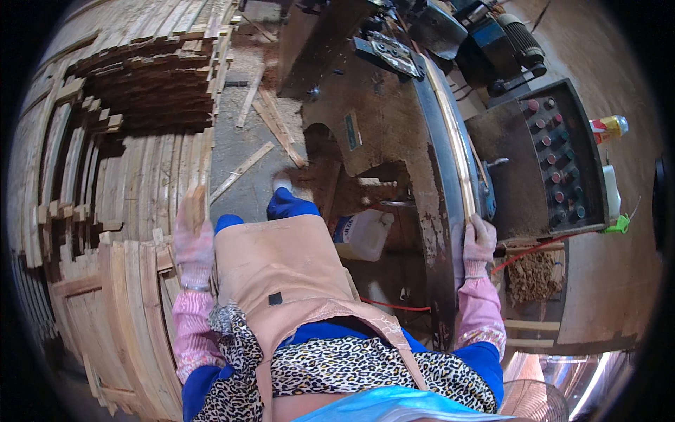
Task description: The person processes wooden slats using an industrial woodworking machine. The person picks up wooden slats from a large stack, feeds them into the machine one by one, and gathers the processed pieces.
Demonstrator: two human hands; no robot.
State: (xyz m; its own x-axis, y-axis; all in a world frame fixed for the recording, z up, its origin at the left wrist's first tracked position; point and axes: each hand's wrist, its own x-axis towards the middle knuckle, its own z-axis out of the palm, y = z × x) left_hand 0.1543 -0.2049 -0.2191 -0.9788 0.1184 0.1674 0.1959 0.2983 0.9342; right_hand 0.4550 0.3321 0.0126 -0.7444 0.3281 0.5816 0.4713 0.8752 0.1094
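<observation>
My right hand (pixel 479 240), in a pale work glove, is closed round the near end of a long thin wooden strip (pixel 453 133). The strip lies lengthwise along the metal bed (pixel 434 141) of a machine and runs away from me toward a metal fitting (pixel 394 55) at its far end. On the other side, my left hand (pixel 193 239), gloved too, is at the edge of a tall stack of wooden strips (pixel 151 169). Motion smears its fingers, so whether they grip a strip cannot be made out.
Right of the machine stands a control box (pixel 555 158) with several buttons, and behind it a motor (pixel 517 42). A whitish plastic jug (pixel 365 235) sits under the machine. Loose wood offcuts (pixel 278 126) lie on the floor ahead. Wood shavings (pixel 534 276) fill a space at right.
</observation>
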